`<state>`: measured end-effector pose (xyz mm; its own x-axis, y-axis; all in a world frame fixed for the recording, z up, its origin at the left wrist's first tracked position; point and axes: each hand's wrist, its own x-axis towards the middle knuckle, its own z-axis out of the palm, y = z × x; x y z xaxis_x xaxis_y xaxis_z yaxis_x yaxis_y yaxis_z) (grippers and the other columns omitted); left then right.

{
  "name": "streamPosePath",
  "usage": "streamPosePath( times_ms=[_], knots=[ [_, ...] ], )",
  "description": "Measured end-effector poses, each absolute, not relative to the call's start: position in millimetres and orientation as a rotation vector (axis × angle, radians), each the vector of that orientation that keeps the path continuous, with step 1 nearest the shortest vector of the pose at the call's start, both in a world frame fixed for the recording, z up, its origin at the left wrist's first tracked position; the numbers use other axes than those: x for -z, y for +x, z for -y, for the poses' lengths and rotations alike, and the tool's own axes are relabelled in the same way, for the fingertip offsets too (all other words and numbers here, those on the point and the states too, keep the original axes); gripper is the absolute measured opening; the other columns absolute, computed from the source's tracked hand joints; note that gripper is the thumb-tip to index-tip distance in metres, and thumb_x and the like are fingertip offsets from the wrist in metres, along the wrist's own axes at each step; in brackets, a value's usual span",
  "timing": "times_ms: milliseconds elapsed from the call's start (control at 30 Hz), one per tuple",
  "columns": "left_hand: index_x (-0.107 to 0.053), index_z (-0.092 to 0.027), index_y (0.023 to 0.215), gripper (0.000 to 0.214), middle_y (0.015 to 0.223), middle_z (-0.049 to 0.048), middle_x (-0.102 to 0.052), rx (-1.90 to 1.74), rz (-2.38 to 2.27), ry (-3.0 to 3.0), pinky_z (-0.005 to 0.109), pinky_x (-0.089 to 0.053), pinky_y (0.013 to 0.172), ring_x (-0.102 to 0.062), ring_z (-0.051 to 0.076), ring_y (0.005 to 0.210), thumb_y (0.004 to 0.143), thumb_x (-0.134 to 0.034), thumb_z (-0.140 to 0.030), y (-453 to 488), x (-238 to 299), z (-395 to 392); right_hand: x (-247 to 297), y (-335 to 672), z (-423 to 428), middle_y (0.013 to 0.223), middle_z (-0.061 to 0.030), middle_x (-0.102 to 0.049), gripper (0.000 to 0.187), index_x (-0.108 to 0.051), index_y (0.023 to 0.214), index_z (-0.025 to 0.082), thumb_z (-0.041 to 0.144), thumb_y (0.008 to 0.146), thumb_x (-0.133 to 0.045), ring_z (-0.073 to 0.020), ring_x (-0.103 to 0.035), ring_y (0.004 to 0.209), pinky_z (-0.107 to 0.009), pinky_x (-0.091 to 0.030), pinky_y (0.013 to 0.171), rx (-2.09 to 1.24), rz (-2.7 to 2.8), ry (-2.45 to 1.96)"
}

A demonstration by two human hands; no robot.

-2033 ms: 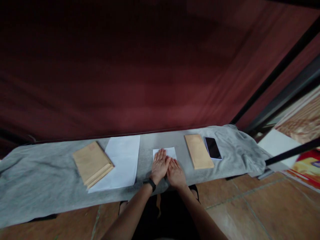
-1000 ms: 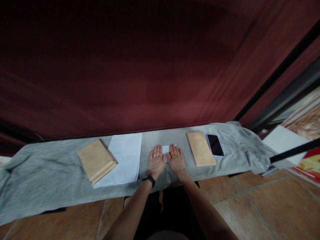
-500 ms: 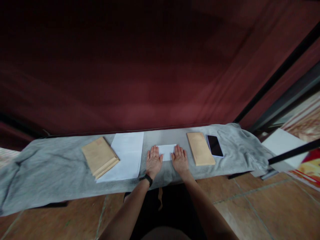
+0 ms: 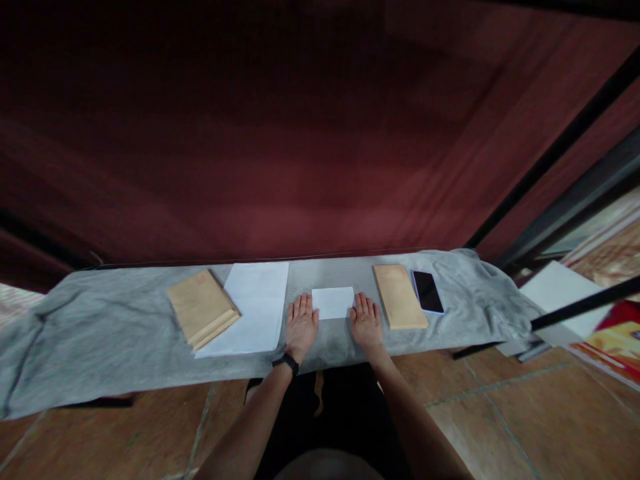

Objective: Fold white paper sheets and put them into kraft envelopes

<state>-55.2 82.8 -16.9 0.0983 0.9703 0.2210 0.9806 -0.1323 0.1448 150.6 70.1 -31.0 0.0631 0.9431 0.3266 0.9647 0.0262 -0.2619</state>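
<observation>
A small white rectangle of paper point(image 4: 333, 303), probably folded, lies flat on the grey cloth point(image 4: 320, 272) in front of me. My left hand point(image 4: 302, 325) rests palm down at its left edge, fingers stretched out, with a black band on the wrist. At the right edge my right hand point(image 4: 367, 323) also lies flat, its fingers extended and holding nothing. Left of my left hand is a stack of white paper sheets point(image 4: 257, 307). Several brown envelopes point(image 4: 200, 303) overlap that stack's left side. Beyond my right hand lies another brown envelope stack point(image 4: 400, 297).
A dark-screened phone point(image 4: 428, 291) sits right of the right-hand envelopes. The cloth covers a long narrow table against a dark red panel point(image 4: 320, 167). A black bar point(image 4: 585, 305) and a white box-like object point(image 4: 560, 293) stand at the right, above the tiled floor point(image 4: 480, 413).
Both hands have slid outward, left hand to the left and right hand to the right, uncovering more of the small white paper. The stacks have stayed in place.
</observation>
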Motion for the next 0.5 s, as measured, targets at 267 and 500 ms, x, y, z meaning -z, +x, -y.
streamPosePath(
  times_ms=[267, 500],
  knots=[
    [-0.044, -0.008, 0.149, 0.053, 0.154, 0.0155, -0.046, 0.468, 2.053, -2.291, 0.046, -0.03, 0.121, -0.038, 0.027, 0.147, 0.102, -0.027, -0.026, -60.0, 15.5, -78.2, 33.7, 156.2, -66.2, 0.151, -0.0184, -0.05, 0.051, -0.049, 0.146, 0.009, 0.025, 0.103, -0.029, -0.0291, -0.044, 0.141, -0.049, -0.032, 0.115, 0.111, 1.877, -1.915],
    [-0.042, -0.007, 0.15, 0.052, 0.155, 0.0163, -0.044, 0.625, 1.981, -2.37, 0.043, -0.034, 0.12, -0.039, 0.025, 0.146, 0.102, -0.028, -0.023, -64.5, 8.4, -72.8, 30.7, 159.8, -63.0, 0.148, -0.0179, -0.053, 0.049, -0.048, 0.145, 0.009, 0.019, 0.101, -0.03, -0.0251, -0.046, 0.139, -0.044, -0.035, 0.114, 0.113, 1.819, -1.883]
  ],
)
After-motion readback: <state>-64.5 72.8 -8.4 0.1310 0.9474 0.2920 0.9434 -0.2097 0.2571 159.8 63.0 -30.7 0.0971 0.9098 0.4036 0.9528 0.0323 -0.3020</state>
